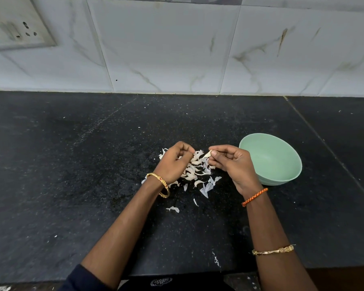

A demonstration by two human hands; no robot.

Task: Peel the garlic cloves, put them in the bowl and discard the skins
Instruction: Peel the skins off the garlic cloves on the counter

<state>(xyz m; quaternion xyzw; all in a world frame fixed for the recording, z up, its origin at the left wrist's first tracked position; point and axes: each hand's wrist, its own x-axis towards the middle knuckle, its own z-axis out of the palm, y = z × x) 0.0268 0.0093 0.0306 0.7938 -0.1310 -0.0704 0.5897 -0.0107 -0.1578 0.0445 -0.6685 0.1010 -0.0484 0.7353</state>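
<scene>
My right hand (232, 162) pinches a pale garlic clove (207, 153) between thumb and forefinger, just above the black counter. My left hand (173, 162) hovers to its left with the fingers curled; its fingertips are close to the clove, and I cannot tell whether they pinch a bit of skin. A heap of white garlic skins and cloves (194, 169) lies on the counter beneath and between both hands. A mint-green bowl (282, 177) stands just right of my right hand; no cloves show in the visible part of its inside.
The black stone counter (72, 185) runs back to a marble-tiled wall (177, 49). A wall socket plate (15, 24) sits at the upper left. Loose skin scraps (173, 209) lie nearer to me, and the counter's front edge is at the bottom.
</scene>
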